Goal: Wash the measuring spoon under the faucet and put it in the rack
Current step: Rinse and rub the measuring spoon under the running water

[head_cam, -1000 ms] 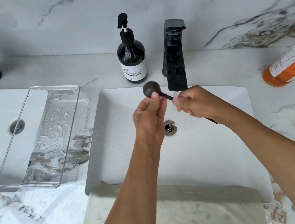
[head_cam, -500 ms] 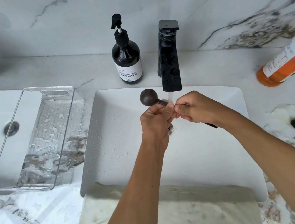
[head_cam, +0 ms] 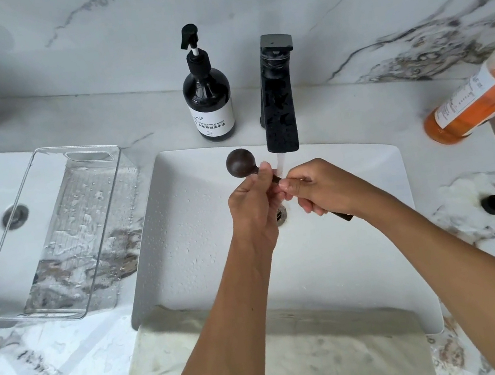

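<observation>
Under the faucet at twelve o'clock, both hands grip the measuring spoon; the left hand has slid down its handle toward the right hand, so rinsing continues.

two bare forearms, left grip, right grip, no sleeves

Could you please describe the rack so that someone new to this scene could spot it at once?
Start at the white sink under the black faucet. Directly to its left, on the marble counter, sits the rack. Unlike the dark soap bottle and the orange bottle, it is a clear, wet, rectangular tray with handle cutouts.
</observation>
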{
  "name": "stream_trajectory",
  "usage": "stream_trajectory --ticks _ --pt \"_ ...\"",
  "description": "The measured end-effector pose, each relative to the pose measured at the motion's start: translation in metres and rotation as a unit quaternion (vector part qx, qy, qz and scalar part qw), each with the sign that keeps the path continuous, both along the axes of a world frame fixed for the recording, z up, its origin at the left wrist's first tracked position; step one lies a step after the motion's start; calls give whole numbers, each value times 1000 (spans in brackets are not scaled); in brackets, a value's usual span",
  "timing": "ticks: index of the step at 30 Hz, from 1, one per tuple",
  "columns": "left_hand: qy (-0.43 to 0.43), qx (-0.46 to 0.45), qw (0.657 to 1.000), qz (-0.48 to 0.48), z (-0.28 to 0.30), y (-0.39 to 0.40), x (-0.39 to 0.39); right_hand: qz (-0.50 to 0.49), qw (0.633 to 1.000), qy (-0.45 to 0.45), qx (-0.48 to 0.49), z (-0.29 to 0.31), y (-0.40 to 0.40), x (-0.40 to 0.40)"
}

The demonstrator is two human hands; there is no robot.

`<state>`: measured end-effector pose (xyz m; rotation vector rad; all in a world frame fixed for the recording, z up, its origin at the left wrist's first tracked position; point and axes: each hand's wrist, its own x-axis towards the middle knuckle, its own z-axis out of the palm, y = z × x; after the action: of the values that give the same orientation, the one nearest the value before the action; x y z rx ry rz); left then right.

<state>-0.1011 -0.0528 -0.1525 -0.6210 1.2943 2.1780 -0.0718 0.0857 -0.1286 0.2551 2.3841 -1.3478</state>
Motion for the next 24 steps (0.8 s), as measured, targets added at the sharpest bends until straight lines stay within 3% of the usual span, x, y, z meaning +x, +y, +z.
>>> stream_trajectory --ticks 5,12,17,21,24 --pt "-25 14 996 86 -4 -6 -10 -42 999 -24 6 -8 6 4" --pt "-21 37 998 53 -6 -4 -2 -51 998 -1 43 -12 11 5" --pt "-27 -14 999 40 -1 7 -5 -58 997 3 45 -10 12 5" --pt "-3 -2 1000 -3 -4 8 1 -53 997 0 57 -9 18 7" --pt "-28 -13 999 17 -1 8 -3 -53 998 -6 43 -10 19 10"
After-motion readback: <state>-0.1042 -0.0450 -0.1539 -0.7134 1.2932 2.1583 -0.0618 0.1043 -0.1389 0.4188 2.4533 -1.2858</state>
